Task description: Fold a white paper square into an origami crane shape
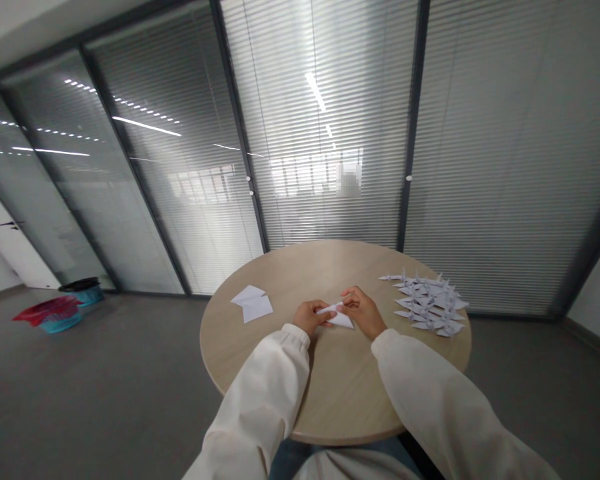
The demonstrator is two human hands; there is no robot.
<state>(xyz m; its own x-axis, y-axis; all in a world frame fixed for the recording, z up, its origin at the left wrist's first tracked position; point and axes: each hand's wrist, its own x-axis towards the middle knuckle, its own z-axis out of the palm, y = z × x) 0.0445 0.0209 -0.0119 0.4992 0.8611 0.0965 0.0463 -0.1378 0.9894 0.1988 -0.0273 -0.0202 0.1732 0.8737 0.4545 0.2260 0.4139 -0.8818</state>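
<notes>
A partly folded sheet of white paper (341, 321) is held low over the middle of the round table. My left hand (310, 316) grips its left side, fingers closed on the edge. On the right, my right hand (363, 311) pinches the paper's upper edge between thumb and fingers. To the left lie some flat white paper sheets (253, 304), overlapping at angles. Over on the right side sits a cluster of several folded white paper cranes (433, 303), arranged close together in rows.
The round wooden table (350, 407) has its near edge close to my body. Beyond it stands a glass partition with blinds (330, 220). On the floor at far left are two blue bins, one with a red liner (50, 310) and one with a black liner (83, 285).
</notes>
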